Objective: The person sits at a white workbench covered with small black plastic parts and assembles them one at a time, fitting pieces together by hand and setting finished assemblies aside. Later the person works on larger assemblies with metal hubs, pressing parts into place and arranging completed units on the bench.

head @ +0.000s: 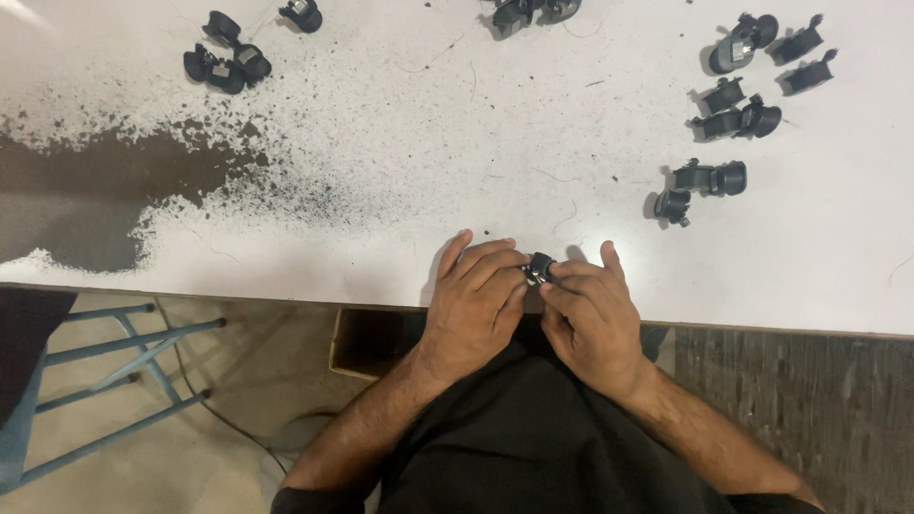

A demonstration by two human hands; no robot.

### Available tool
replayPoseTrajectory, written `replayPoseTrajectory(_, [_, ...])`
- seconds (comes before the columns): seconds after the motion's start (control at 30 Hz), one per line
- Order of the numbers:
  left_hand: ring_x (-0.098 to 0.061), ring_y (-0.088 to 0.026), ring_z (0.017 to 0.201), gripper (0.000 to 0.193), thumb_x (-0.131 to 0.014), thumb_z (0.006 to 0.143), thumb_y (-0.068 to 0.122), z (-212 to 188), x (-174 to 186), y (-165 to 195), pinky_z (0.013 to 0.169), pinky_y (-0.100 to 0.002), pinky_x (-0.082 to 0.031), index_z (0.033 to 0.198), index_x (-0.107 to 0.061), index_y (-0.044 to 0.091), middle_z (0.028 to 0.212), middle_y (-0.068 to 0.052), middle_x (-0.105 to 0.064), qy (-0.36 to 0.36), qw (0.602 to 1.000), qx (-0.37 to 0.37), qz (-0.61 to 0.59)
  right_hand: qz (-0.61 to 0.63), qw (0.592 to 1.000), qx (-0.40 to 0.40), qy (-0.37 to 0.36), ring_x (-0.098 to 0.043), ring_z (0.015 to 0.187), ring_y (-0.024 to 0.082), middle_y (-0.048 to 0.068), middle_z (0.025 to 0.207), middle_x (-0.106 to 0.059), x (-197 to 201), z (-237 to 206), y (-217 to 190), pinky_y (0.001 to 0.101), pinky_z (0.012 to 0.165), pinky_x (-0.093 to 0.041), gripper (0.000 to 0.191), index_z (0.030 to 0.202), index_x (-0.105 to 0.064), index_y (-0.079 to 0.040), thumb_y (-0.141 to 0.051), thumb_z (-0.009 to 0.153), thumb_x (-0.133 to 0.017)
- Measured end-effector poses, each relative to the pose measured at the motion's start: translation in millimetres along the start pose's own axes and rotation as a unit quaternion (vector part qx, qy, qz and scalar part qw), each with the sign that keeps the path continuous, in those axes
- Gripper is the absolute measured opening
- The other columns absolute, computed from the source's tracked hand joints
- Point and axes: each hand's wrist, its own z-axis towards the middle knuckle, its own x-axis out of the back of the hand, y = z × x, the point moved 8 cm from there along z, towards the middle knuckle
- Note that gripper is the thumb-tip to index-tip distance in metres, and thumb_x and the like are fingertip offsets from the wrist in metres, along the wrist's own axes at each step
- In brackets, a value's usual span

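- Small black plastic part with a shiny metal insert (539,269) sits pinched between both hands at the near edge of the white, worn tabletop (400,143), right in front of the person's body.
- Left hand (473,297) curls over it from the left, fingertips (515,259) closed on the part's left side; right hand (592,314) meets it from the right, thumb and forefinger closed on its other side. Both hands grip it; neither is spread.
- Part lies between the two hands, equally close to each. Its long axis seems to run slantwise away from the body, though the fingers hide too much to be sure.
- Brown open cardboard box (367,343) stands under the table edge, just below the left wrist; its inside is dark and I cannot tell what it holds.
- Loose cluster of similar black plastic parts (738,109) lies well apart on the far right of the table, with one pair (700,186) nearer the right hand.
- Another small group of black parts (228,62) rests far left, and a few more (533,11) at the top edge.
- Dark patch (86,200) where the white coating has worn off spreads over the table's left side.
- Blue metal stool frame (105,381) stands on the floor at the left.
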Motion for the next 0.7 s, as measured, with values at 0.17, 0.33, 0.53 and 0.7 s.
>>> replayPoseTrajectory(0.17, [-0.059,-0.027,0.132,0.016,-0.074,0.087,0.016,1,14,1,0.125,-0.056,-0.028,0.1,-0.066,0.01,0.125,-0.006,-0.066,0.029,0.999,0.011,0.005,0.002,1.0,0.003,0.007,-0.067,0.113,0.028,0.006,0.095,-0.061,24,7,-2,0.0608,0.128,-0.023,0.031,0.106,-0.068,-0.01,0.006,0.08,-0.073])
replayPoseTrajectory(0.33, [-0.056,-0.03,0.134,0.041,-0.075,0.09,0.022,9,30,-4,0.123,-0.06,-0.027,0.124,-0.063,0.003,0.131,-0.009,-0.062,0.038,0.998,0.036,-0.017,-0.083,0.995,-0.047,-0.037,-0.055,0.12,0.033,0.01,0.105,-0.059,21,21,10,0.0646,0.121,-0.017,0.039,0.116,-0.072,-0.007,-0.019,0.08,-0.082])
replayPoseTrajectory(0.53, [-0.053,-0.029,0.138,0.011,-0.075,0.092,0.016,25,27,3,0.121,-0.057,-0.031,0.1,-0.072,0.011,0.137,-0.007,-0.061,-0.006,1.0,0.018,-0.016,-0.097,0.99,-0.057,-0.079,-0.051,0.124,0.03,0.008,0.109,-0.058,5,31,11,0.0681,0.122,-0.014,0.04,0.113,-0.075,-0.008,-0.026,0.079,-0.085])
replayPoseTrajectory(0.7, [-0.052,-0.029,0.14,0.011,-0.078,0.088,0.012,22,25,6,0.118,-0.052,-0.039,0.095,-0.07,0.01,0.135,-0.007,-0.059,0.001,1.0,-0.02,-0.007,-0.089,0.99,-0.069,-0.082,-0.052,0.124,0.031,0.009,0.109,-0.059,6,23,17,0.0681,0.123,-0.015,0.04,0.11,-0.074,-0.006,-0.025,0.077,-0.085])
